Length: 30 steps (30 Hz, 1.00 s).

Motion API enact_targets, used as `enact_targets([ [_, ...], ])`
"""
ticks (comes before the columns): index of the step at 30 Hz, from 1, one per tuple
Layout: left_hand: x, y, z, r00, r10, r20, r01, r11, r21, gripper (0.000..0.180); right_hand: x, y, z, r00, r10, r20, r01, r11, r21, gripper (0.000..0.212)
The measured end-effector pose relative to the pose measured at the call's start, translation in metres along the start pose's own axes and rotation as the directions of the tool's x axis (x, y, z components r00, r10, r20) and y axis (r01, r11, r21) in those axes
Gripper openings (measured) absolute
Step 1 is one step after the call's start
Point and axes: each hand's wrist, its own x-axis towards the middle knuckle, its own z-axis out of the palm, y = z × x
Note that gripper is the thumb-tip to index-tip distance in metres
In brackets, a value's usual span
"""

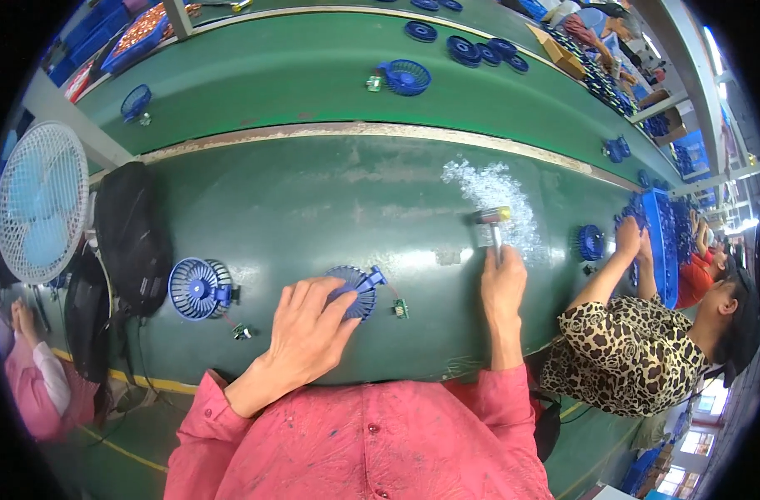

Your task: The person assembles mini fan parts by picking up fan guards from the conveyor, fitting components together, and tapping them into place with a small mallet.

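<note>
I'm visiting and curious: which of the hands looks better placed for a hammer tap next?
Probably the right hand: it grips the hammer, while the left hand is on the blue fan part.

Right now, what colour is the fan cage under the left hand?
The fan cage is blue, seen best in the head view.

A round blue slatted fan cage (365, 302) with a short blue stub at its upper right lies under the fingers of the left hand (309, 329), which cover its left part, so whether they grip or merely rest on it is hard to tell. Just to that hand's right, a small green circuit board (401, 308) hangs off the cage by a thin reddish wire; the hammer (494, 218), yellow-tipped with a pale handle, points away from the right hand (503, 292) clasping it.
</note>
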Motion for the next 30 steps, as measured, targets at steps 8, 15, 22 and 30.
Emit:
enact_targets([
  [8,0.010,0.004,0.005,0.994,-0.083,0.065,0.070,0.982,0.176,0.071,-0.013,-0.034,-0.022,0.992,0.105,0.072,-0.124,0.920,0.372,0.019],
  [15,0.007,-0.005,0.011,0.990,-0.121,0.075,0.117,0.991,0.059,0.075,-0.024,-0.073,-0.030,0.674,-0.009,0.739,-0.734,0.105,0.671,0.012],
  [22,0.008,0.001,0.002,0.997,-0.026,0.071,0.040,0.978,-0.204,0.077,-0.034,-0.081,-0.010,0.489,-0.266,0.831,-0.872,-0.113,0.477,0.018],
  [30,0.012,0.004,0.003,0.997,0.044,0.061,-0.029,0.971,-0.238,0.076,-0.041,-0.087,-0.004,0.425,-0.269,0.864,-0.905,-0.150,0.398,0.023],
])
